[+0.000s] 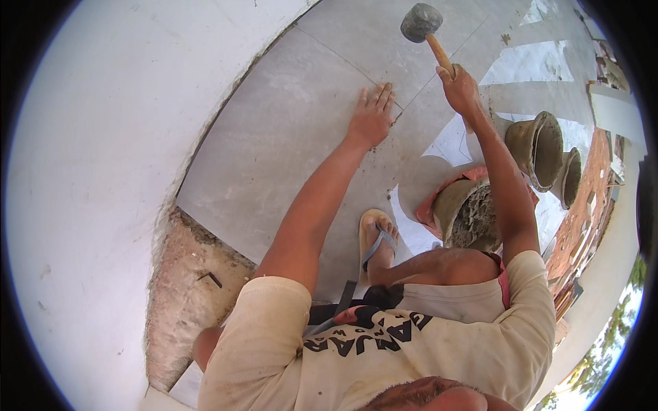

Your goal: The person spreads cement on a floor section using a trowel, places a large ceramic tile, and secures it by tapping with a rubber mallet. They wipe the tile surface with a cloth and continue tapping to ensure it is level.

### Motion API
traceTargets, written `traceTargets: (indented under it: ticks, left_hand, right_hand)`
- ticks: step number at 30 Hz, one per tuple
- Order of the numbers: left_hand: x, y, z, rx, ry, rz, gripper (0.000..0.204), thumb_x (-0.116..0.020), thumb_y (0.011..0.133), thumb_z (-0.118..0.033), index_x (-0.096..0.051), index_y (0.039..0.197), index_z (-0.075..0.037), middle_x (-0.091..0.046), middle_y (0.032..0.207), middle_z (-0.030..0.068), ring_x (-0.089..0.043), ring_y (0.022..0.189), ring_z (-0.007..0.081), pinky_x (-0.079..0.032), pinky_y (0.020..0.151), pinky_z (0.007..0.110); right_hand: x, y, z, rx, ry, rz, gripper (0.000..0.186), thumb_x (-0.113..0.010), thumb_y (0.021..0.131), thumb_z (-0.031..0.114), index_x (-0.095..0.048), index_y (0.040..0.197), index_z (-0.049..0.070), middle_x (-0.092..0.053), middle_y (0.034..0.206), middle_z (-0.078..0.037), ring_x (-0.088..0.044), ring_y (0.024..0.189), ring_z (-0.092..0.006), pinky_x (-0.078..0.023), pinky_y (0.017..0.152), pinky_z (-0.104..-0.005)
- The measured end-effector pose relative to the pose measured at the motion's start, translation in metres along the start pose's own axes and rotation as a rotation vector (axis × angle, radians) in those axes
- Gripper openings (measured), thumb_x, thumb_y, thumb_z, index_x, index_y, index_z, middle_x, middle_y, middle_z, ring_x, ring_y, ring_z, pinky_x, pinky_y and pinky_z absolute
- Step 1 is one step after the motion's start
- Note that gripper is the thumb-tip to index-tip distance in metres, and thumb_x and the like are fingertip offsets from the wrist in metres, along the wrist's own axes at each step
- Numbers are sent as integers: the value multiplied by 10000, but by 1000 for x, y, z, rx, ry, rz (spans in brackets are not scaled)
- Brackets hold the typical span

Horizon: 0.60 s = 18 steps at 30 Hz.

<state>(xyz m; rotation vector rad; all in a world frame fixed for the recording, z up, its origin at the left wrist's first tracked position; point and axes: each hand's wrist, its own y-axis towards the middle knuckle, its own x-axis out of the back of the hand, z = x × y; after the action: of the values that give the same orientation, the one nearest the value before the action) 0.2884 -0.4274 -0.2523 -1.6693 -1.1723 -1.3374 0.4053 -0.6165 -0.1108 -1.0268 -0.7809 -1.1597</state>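
Note:
My right hand (460,92) is closed round the wooden handle of a rubber mallet (421,22). The mallet's dark grey head points away from me, over the floor at the top of the view. My left hand (372,116) lies flat on a large grey floor tile (253,137), its fingers stretched out beside the joint lines where tiles meet. Just beyond those fingertips the corner of the joints shows some crumbs of mortar. How high the mallet head is above the tiles I cannot tell.
A white wall (116,89) borders the tiles on the left. Bare rough ground (195,281) shows near it. On the right stand a bucket (449,205) with grey mortar and two more mortar-stained buckets (531,147). My sandalled foot (377,243) rests on the tiles.

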Motion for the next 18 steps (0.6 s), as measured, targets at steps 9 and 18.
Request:
traceTargets:
  ticks: [9, 18]
  left_hand:
    - [5, 10, -13, -20, -45, 28, 609, -371, 1038, -380, -259, 1537, -49, -165, 1637, 99, -141, 1510, 250, -103, 1228, 491]
    - [-13, 2, 5, 2, -26, -66, 642, -418, 1014, -398, -272, 1528, -41, -170, 1633, 109, -136, 1512, 255, -101, 1229, 492]
  right_hand:
    - [-66, -29, -70, -36, -146, -49, 420, -489, 1004, 385, -466, 1147, -9, -645, 932, -337, -630, 882, -529, -477, 784, -587]
    - [-11, -35, 12, -29, 98, -258, 500, -520, 985, 470, -585, 995, -25, -633, 749, -218, -645, 703, -382, -491, 668, -481]
